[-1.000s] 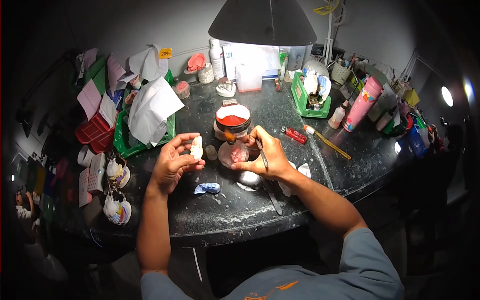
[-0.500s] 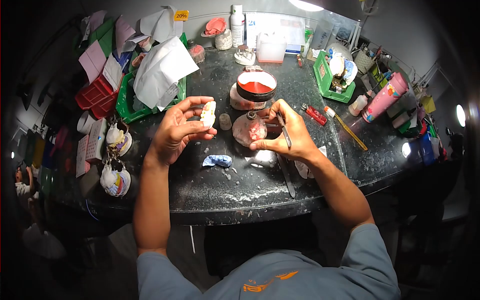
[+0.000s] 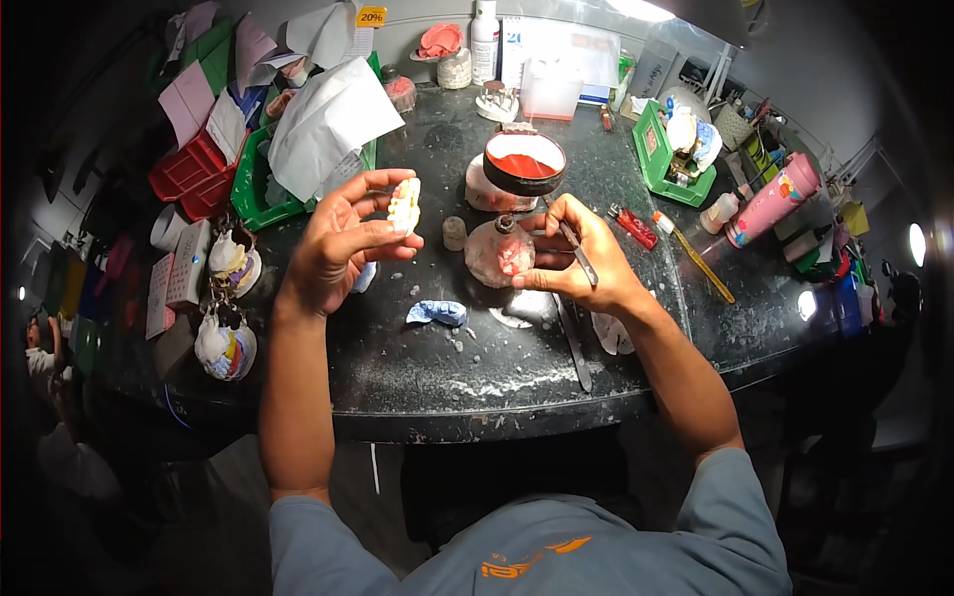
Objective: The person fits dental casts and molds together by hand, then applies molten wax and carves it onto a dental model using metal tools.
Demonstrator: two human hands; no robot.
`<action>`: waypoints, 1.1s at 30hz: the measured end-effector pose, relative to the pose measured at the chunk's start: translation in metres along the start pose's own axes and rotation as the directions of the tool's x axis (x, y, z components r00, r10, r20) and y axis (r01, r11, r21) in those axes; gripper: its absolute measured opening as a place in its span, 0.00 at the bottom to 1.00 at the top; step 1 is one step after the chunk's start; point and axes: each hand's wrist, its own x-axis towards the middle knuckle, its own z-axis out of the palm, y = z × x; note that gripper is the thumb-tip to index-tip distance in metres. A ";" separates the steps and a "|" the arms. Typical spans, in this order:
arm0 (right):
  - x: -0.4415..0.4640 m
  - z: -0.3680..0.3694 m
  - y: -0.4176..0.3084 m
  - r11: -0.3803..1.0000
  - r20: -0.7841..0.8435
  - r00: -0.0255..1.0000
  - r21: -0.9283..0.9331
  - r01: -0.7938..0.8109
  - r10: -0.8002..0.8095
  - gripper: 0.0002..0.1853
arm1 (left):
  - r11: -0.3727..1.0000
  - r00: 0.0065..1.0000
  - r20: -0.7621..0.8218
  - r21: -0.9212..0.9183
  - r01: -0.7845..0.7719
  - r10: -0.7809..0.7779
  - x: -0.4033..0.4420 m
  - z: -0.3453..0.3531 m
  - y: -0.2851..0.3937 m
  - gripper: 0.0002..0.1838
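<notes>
A small cream and pink dental model [image 3: 403, 206] is pinched upright between the thumb and fingers of my left hand [image 3: 343, 238]. My right hand [image 3: 586, 258] holds a thin metal instrument [image 3: 579, 254] slanting across its fingers, while its thumb and fingertips touch the side of a round burner [image 3: 489, 255] smeared with pink wax. No flame shows at the burner's dark top. Just behind it, a round dish of red wax [image 3: 525, 165] sits on a stained base. A blue piece [image 3: 437, 313] and a long knife [image 3: 573, 343] lie nearer the front edge.
Green bin with papers [image 3: 260, 189] and red bin [image 3: 195, 177] stand left, above two mounted models [image 3: 227, 343]. At right are a green tray [image 3: 653, 149], red lighter [image 3: 634, 227], yellow-handled brush [image 3: 703, 263] and pink bottle [image 3: 773, 199]. Another person [image 3: 45, 358] shows far left.
The camera view has shifted, so the bench sits higher in the frame. The orange flame seen earlier at the burner no longer shows. My left hand has lifted and turned the model slightly.
</notes>
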 end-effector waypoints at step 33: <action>0.001 -0.012 -0.073 0.907 -0.525 0.741 -0.199 0.372 -0.419 0.11 | 0.999 0.998 0.062 0.029 -0.035 0.033 -0.008 0.001 0.003 0.33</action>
